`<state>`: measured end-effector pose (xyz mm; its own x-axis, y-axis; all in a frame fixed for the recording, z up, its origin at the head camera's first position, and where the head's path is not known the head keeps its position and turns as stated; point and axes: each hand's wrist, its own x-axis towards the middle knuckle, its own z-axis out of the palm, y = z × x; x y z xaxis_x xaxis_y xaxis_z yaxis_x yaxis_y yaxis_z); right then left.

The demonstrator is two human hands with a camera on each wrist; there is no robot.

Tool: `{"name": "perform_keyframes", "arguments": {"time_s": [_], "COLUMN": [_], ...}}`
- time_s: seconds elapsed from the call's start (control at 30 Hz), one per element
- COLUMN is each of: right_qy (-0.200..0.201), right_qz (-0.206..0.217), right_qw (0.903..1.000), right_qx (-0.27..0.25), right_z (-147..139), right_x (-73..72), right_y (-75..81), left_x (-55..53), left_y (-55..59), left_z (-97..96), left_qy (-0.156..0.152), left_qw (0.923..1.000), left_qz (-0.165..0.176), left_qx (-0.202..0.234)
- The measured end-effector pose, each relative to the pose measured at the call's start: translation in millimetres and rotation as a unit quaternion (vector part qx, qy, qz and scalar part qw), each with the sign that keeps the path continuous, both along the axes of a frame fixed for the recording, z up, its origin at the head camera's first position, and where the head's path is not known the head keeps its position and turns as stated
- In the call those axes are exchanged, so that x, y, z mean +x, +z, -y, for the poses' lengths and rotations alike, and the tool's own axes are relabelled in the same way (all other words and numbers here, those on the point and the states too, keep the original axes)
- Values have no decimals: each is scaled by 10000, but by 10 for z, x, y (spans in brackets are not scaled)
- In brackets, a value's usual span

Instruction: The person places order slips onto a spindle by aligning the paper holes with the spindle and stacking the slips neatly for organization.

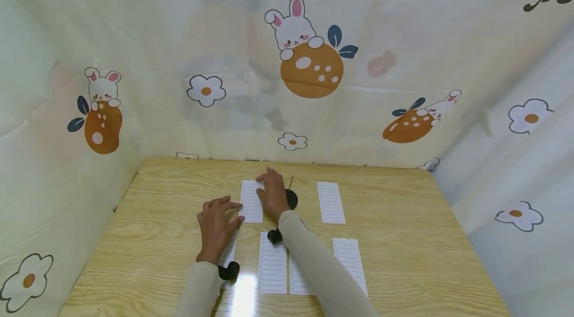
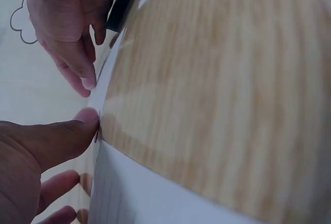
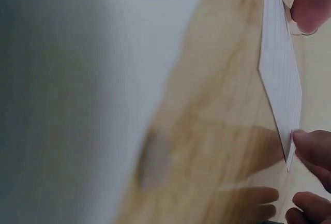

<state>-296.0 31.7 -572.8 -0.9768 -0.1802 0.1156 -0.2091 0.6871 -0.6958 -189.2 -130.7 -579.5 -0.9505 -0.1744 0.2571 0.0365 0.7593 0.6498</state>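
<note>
My left hand (image 1: 217, 225) has its thumb and fingertips at the left edge of a white lined paper card (image 1: 251, 210), which lies flat on the table. At the card's upper right edge my right hand (image 1: 273, 195) rests with its fingers loosely extended. In the left wrist view, the left thumb (image 2: 67, 138) meets the edge of the card, with the right hand (image 2: 72, 17) just beyond it. The right wrist view shows the same lined card (image 3: 282, 63) between the fingers of both hands. Another card (image 1: 228, 252) is partly covered by the left hand.
A black round object (image 1: 292, 199) with a thin stick sits partly behind the right wrist. One lined card (image 1: 331, 202) lies at the back right. Nearer are more cards (image 1: 272, 269), one partly under the right sleeve. A printed curtain (image 1: 242, 122) hangs behind the wooden table (image 1: 403, 237).
</note>
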Motion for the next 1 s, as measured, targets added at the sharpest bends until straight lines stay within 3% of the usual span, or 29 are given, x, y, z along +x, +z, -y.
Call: {"name": "perform_keyframes", "arguments": {"time_s": [0.43, 0.57, 0.73, 1.0], "right_qy": [-155, 2, 274, 385], "right_qz": [-181, 15, 490, 382], "right_qw": [9993, 9966, 9846, 9896], "right_qx": [-280, -820, -1653, -1334], "right_z": [-4, 1, -11, -34], "right_x": [14, 9, 2, 10], "right_y": [58, 79, 172, 335], "left_x": [6, 8, 4, 31], "left_y": [3, 4, 8, -4], "left_z": [16, 26, 39, 62], "left_qy": [34, 14, 6, -52], "left_qw": [9999, 10000, 9999, 9999], "left_qz": [47, 2, -64, 5], "left_qx": [-122, -98, -78, 106]}}
